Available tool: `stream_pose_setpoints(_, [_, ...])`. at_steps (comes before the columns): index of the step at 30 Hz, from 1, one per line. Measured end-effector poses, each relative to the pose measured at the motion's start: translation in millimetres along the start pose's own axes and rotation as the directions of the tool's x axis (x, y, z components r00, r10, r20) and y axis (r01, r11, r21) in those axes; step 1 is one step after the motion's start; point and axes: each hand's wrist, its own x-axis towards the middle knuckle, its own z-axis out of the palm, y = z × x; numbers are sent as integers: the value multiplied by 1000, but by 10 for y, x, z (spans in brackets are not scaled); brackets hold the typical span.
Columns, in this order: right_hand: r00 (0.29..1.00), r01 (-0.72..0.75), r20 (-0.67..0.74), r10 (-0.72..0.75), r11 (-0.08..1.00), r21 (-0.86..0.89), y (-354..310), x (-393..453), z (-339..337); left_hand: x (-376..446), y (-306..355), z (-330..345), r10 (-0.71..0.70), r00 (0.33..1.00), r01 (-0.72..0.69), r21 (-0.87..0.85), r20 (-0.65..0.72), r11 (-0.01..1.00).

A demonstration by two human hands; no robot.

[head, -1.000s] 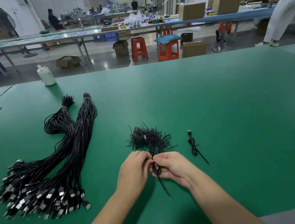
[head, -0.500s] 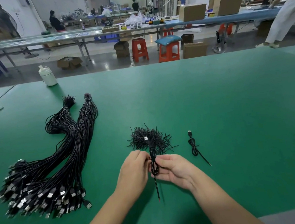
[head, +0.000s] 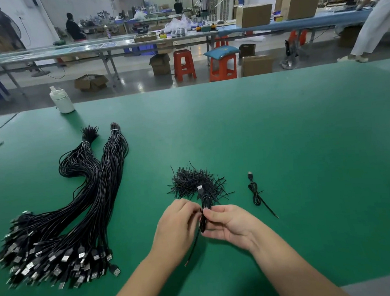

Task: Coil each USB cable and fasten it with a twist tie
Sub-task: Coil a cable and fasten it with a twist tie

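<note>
Leftmost, two big bundles of loose cables point(head: 61, 221) lie on the green counter point(head: 306, 138), waiting. Nearer the middle, the left hand point(head: 176, 229) and right hand point(head: 229, 225) both pinch a coiled cable point(head: 204, 208) in their fingers, seemingly fastening it; the twist probably needs tightening next. Behind lies the tie pile point(head: 197, 183), and rightward one finished cable point(head: 255, 193); no containers hold them.

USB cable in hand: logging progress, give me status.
Both hands, left and right, grip the coiled USB cable. One tied cable lies to the right. Twist tie pile just beyond; nothing in the way.
</note>
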Motion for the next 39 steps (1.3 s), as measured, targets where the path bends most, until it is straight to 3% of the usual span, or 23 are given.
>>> stream_pose_setpoints(4, [999, -30, -19, 29, 999, -12, 11, -20, -17, -1, -42, -26, 141, 990, -142, 57, 31, 988])
stream_pose_setpoints(8, [999, -47, -22, 46, 999, -15, 20, -30, -12, 21, -83, -37, 344, 935, -354, 206, 83, 912])
stream_pose_setpoints(10, [999, -17, -29, 15, 999, -52, 33, -13, -6, 21, -87, -41, 340, 936, -352, 220, 91, 910])
stream_pose_setpoints(12, [991, 92, -84, -109, 978, -185, 40, 8, -3, 4, -72, -46, 204, 978, -210, 150, 54, 966])
stream_pose_setpoints(14, [927, 244, -119, -356, 812, -530, 34, 2, -7, -11, -69, -48, -26, 999, 25, 19, 21, 999])
stream_pose_setpoints(16, [830, 332, 16, -557, 471, -817, 9, -10, 0, 14, -96, -33, -228, 971, 238, -170, 78, 956])
stream_pose_setpoints(18, [779, 371, 166, -604, 231, -900, -25, -9, 28, 65, -99, -31, -347, 922, 387, -369, 171, 845])
stream_pose_setpoints(20, [768, 365, 207, -606, 149, -919, -57, -6, 52, 105, -97, -51, -399, 890, 456, -442, 221, 772])
stream_pose_setpoints(23, [831, 311, 73, -552, 352, -883, -94, -13, 86, 106, -80, -71, -378, 912, 410, -331, 159, 850])
stream_pose_setpoints(28, [900, 291, -10, -436, 617, -731, -50, 4, 183, 39, -46, -55, -169, 986, 168, -67, -13, 984])
stream_pose_setpoints(31, [923, 258, -54, -380, 718, -647, -52, -19, 229, 18, -48, -57, 45, 999, -39, 197, -24, 980])
stream_pose_setpoints(33, [932, 250, -77, -354, 782, -572, -49, -43, 249, 10, -63, -49, 106, 994, -100, 260, -9, 961])
stream_pose_setpoints(35, [930, 256, -79, -358, 789, -558, -45, -63, 258, 6, -71, -39, 42, 999, -41, 191, -3, 981])
stream_pose_setpoints(39, [944, 273, -23, -329, 819, -504, -99, -76, 243, 10, -94, -38, -257, 964, 264, -145, 63, 954])
